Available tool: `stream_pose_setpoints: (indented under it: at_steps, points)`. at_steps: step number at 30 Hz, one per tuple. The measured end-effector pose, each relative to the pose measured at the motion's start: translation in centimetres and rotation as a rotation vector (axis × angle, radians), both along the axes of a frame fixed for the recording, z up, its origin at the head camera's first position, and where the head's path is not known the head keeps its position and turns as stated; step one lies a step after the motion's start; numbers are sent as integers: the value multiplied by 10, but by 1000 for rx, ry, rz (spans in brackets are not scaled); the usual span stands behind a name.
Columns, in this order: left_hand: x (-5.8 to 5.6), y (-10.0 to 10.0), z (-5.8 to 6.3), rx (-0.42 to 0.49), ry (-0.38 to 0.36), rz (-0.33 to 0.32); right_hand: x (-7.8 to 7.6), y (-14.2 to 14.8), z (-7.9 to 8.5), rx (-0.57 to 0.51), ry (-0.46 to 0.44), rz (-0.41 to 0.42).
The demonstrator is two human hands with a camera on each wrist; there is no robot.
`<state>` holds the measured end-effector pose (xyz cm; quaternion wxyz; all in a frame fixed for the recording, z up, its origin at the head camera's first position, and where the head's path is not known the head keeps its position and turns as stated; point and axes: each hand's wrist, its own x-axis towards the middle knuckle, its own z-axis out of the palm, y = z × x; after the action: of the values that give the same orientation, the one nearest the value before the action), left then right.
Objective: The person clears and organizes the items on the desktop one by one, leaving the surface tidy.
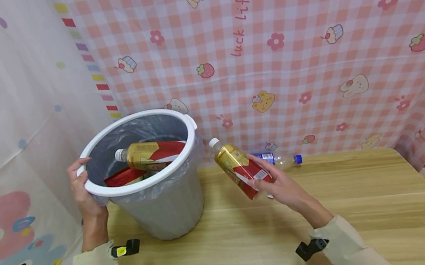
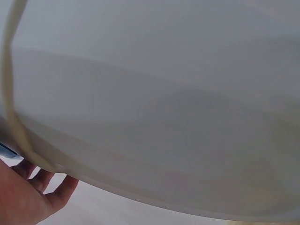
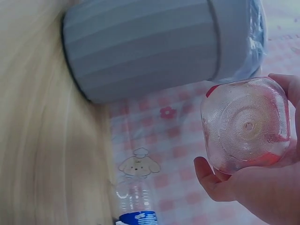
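My left hand grips the white rim of a grey trash can lined with a clear plastic bag. The can leans toward me on the table's left side. Inside it lie a bottle with a gold and red label and another red-labelled item, partly covered by the first. Right of the can, my right hand holds a second gold and red labelled bottle, its white cap pointing up and left. In the right wrist view the clear base of this bottle faces the camera, fingers and thumb around it.
A clear bottle with a blue cap and label lies at the table's back edge, partly behind my right hand. The wood-grain table meets a pink checked cloth at the back. A white printed cloth hangs at the left.
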<state>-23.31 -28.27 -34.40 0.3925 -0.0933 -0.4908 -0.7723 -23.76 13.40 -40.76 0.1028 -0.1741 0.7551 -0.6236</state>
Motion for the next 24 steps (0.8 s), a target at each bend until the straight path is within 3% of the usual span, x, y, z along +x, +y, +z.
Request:
stream_pose_setpoints:
  at_steps: [24]
  points:
    - [1, -1, -1, -13, -7, 6, -2, 5, 29, -97, 56, 33]
